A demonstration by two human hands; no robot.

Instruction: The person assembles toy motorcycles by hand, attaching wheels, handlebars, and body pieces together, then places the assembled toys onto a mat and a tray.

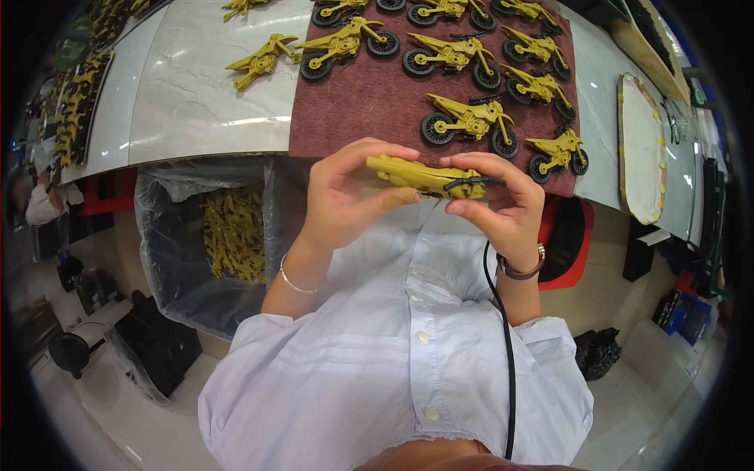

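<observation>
Between my two hands, in front of my chest, is a yellow toy motorcycle body (416, 174) with a black handlebar at its right end. My left hand (349, 188) pinches its left end, thumb below and fingers above. The fingers of my right hand (506, 200) close round the right end by the handlebar. No wheels show on this body. Just beyond my hands, a toy motorcycle (471, 122) with black wheels lies on the dark red cloth (357, 118).
Several more wheeled toy motorcycles (452, 56) cover the cloth. A yellow body without wheels (261, 61) lies on the pale tabletop (184, 94). Below the table edge, a plastic-lined bin (169, 259) holds many yellow bodies. A white oval board (640, 149) sits at the right.
</observation>
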